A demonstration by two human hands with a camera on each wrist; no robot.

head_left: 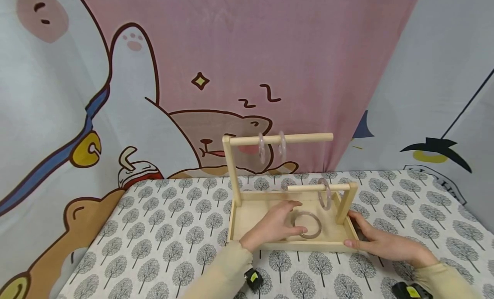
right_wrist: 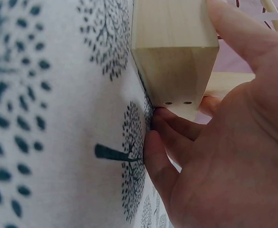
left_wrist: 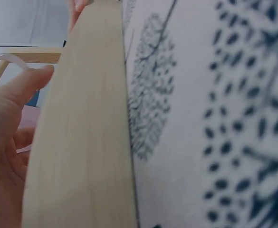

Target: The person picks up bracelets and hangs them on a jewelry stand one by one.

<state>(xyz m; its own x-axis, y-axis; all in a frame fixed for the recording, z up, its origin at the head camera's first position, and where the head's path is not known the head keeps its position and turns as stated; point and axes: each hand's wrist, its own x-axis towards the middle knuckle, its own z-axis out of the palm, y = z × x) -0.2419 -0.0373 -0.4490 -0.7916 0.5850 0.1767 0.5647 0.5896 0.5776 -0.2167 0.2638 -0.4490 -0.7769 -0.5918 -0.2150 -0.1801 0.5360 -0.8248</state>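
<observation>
A pale wooden bangle stand (head_left: 305,246) with a shallow tray base stands on the table. Inside the tray lies a translucent bangle (head_left: 320,225). My left hand (head_left: 274,224) reaches over the front wall, thumb and fingers spread about this bangle; whether they touch it I cannot tell. The left wrist view shows that hand (left_wrist: 5,118) behind the wooden wall (left_wrist: 81,118). My right hand (head_left: 390,243) grips the tray's right end, thumb on the front corner. In the right wrist view its fingers (right_wrist: 172,137) reach along the end wall (right_wrist: 177,71).
Two bangles (head_left: 262,149) hang on the upper bar (head_left: 308,137), whose free end points right. One bangle (head_left: 328,196) hangs on the lower bar (head_left: 301,188), its free end pointing left. A tree-print cloth (head_left: 162,234) covers the table; a cartoon curtain (head_left: 308,67) hangs behind.
</observation>
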